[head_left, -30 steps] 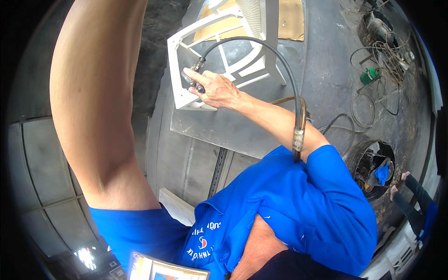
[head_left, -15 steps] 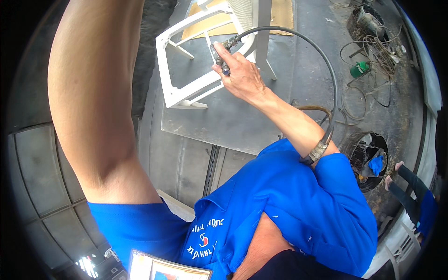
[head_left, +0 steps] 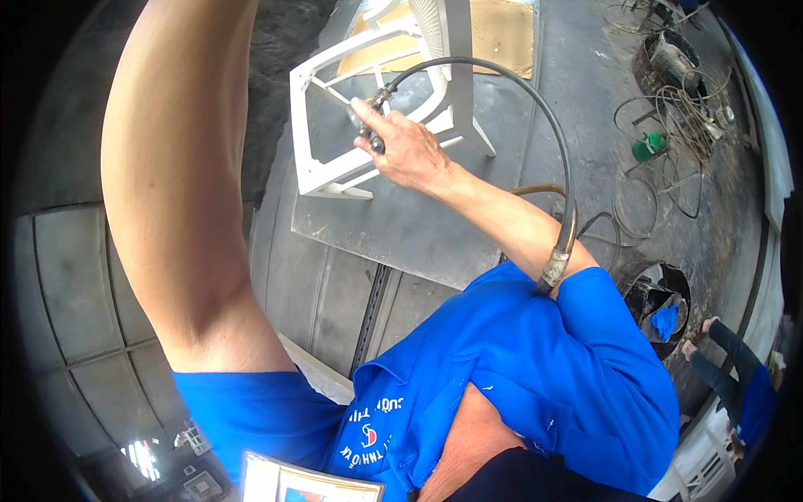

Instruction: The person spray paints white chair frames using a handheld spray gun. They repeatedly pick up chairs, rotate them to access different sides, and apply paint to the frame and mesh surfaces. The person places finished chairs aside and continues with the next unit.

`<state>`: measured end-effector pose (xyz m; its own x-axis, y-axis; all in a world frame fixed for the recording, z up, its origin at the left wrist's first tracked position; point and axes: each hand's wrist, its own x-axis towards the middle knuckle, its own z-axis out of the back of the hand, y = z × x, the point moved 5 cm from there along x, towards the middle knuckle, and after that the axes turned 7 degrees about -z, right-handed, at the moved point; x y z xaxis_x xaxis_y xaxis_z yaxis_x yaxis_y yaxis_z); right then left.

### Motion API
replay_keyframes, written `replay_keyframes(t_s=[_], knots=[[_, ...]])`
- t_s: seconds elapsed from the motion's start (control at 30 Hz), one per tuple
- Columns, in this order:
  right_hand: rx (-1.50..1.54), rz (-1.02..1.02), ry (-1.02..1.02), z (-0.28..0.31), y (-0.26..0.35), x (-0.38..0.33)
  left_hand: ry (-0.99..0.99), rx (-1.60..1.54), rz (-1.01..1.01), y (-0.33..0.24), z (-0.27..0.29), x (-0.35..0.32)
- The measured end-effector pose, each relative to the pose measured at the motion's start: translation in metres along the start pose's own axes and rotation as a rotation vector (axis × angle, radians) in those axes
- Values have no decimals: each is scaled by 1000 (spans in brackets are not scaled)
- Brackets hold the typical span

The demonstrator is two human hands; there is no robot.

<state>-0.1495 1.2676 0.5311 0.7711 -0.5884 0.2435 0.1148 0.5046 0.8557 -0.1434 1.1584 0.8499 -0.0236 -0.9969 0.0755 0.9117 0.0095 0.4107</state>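
Observation:
My right hand [head_left: 411, 155] is wrapped round a small metal spray gun [head_left: 381, 99], over the open seat frame of a white chair [head_left: 301, 134]. The chair has no seat panel, and its pale woven backrest [head_left: 429, 25] runs out of the top of the picture. A black hose [head_left: 456, 60] arcs from the gun back to my right upper arm, where a taped joint [head_left: 554, 268] rests near the sleeve. My left arm [head_left: 180, 176] stretches up past the top edge, so my left hand is hidden from view.
The chair stands on a grey board [head_left: 393, 230], with brown cardboard [head_left: 502, 42] beyond. Rightward lie tangled hoses [head_left: 694, 109], a green container [head_left: 648, 147], and a dirty drum [head_left: 644, 293] with a blue cloth [head_left: 665, 321]. Another person's legs [head_left: 723, 364] show at lower right.
My right hand has moved the spray gun leftward and a little nearer across the seat frame. The hose swings left with it. The whole view has shifted slightly.

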Motion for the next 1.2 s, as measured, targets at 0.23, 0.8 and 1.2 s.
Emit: replay_keyframes(t_s=[0.23,0.8,1.2], knots=[[114,238,217,65,-11,-50,-185,218,-224,-5,-16,7],[-422,-344,342,396,-229,-104,-1293,-933,500,-43,-127,-5],[-359,-179,604,419,-296,116,-1313,-419,1307,-144,-356,-24]])
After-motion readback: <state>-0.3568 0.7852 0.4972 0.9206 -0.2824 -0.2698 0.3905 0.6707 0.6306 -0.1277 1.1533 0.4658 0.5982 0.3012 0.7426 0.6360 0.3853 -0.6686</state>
